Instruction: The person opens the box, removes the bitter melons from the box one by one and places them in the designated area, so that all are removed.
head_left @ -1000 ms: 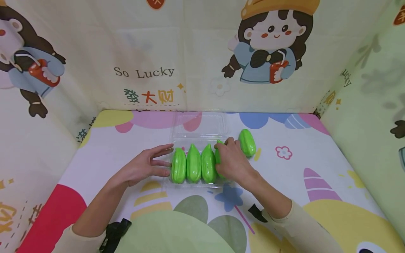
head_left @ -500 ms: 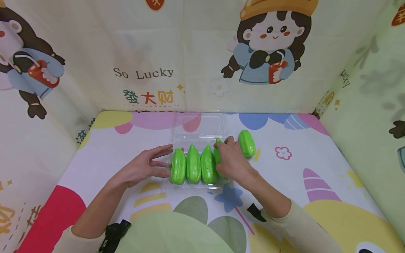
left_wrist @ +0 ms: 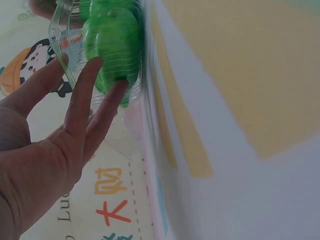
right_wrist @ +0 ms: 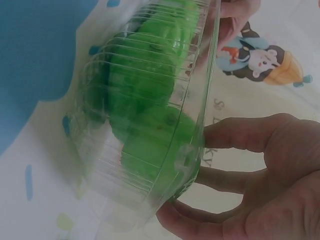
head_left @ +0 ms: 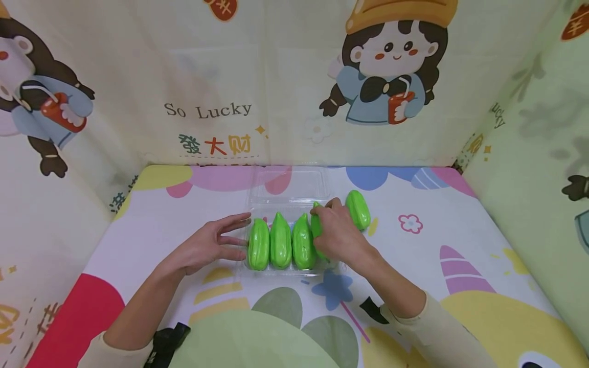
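Observation:
A clear plastic clamshell box (head_left: 285, 273) lies with its lid folded back. Inside it, three glossy green ribbed fruits (head_left: 258, 245) (head_left: 280, 241) (head_left: 303, 242) stand side by side, pointed ends away from me. My right hand (head_left: 340, 232) grips a fourth green fruit (head_left: 316, 225) at the box's right end, partly hiding it. The right wrist view has its fingers (right_wrist: 240, 132) at the box rim. My left hand (head_left: 213, 240) keeps its fingers spread and nearly straight against the left wall, and the left wrist view shows their fingertips (left_wrist: 95, 62) over the ribbed plastic.
Another green fruit (head_left: 358, 209) lies on the table outside the box, just beyond my right hand. The transparent lid (head_left: 290, 185) spreads toward the back wall. A patterned cloth (head_left: 409, 266) covers the table, and printed curtains (head_left: 285, 87) enclose the back and sides.
The scene sits slightly lower in the head view now. Both hands, the box and the fruits otherwise stay in the same places.

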The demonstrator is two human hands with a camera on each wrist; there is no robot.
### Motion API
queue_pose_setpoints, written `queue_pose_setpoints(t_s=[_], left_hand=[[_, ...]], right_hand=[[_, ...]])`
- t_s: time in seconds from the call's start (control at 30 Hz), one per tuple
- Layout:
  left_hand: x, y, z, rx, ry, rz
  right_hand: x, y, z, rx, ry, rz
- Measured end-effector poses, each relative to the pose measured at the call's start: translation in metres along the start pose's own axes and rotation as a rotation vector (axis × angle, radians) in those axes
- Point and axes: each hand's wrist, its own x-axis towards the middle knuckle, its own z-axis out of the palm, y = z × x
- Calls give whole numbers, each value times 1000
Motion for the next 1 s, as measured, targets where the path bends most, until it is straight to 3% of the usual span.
queue_pose_setpoints(t_s=[0.33,0.7,1.0], left_hand=[[0,0,1,5,3,-1],[-1,1,0,0,-1,18],[-1,0,1,15,4,-9]], right_hand=[[-3,13,-9,86,-18,-20],[-6,29,-21,172,29,-83],[-7,42,-32,199,65,-70]])
